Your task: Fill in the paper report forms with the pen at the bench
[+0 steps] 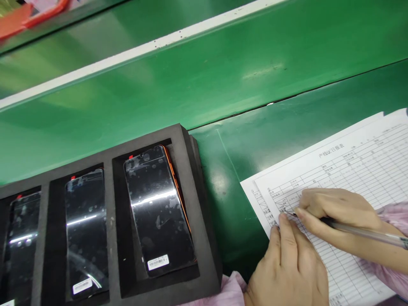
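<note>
My right hand (341, 212) grips a clear-barrelled pen (366, 233), its tip at the left column of a printed form (366, 170). The form has a ruled table and a heading in Chinese characters, and it overlaps another sheet (251, 189) beneath. My left hand (291, 263) rests on the paper's lower left part, fingers extended and an index fingertip close to the pen tip. Nothing shows in that hand. Both wrists come out of pink sleeves, and the hands cover part of the table's rows.
To the left, a dark foam tray (208, 255) holds black-screened phones in separate slots; the rightmost phone (156, 212) has an orange edge and a white label. A raised green ledge (197, 76) with a white strip runs behind. Red-orange items (47, 15) lie at the upper left.
</note>
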{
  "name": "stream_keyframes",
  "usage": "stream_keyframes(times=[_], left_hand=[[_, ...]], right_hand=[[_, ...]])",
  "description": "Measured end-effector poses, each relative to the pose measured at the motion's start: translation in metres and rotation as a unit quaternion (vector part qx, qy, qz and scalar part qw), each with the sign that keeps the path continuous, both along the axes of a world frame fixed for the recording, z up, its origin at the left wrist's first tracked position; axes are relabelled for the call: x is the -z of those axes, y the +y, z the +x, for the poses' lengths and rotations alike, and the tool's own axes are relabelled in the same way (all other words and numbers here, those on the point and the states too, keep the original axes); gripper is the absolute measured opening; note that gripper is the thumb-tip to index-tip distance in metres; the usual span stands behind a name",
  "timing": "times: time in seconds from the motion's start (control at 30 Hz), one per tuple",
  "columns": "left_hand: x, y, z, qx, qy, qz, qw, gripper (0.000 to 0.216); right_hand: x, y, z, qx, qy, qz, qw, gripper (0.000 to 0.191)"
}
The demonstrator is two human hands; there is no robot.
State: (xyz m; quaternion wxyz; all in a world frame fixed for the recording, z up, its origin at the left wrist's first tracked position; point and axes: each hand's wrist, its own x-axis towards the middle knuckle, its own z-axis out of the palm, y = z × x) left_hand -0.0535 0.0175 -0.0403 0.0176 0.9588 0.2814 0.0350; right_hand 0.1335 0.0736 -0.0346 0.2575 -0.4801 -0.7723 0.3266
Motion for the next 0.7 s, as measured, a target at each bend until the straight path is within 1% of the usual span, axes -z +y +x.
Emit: stream_keyframes(times=[0.2,0.47,0.7], left_hand=[[0.0012,-0.0010,0.0007,0.004,0.005,-0.020,1.000,0.061],[-0.0001,0.0000,0.0025,-0.010,-0.001,-0.005,1.000,0.058],[0.0015,-0.0008,0.0012,-0.001,0.001,-0.006,1.000,0.062]], right_hand=[[0.0005,-0.0002,-0.0012,0.003,0.005,0.013,1.000,0.008],[-0.0029,0.0031,-0.0029,0.002,0.017,0.009,1.000,0.011],[-0.0013,0.0028,-0.0017,0.004,0.008,0.015,1.000,0.011]])
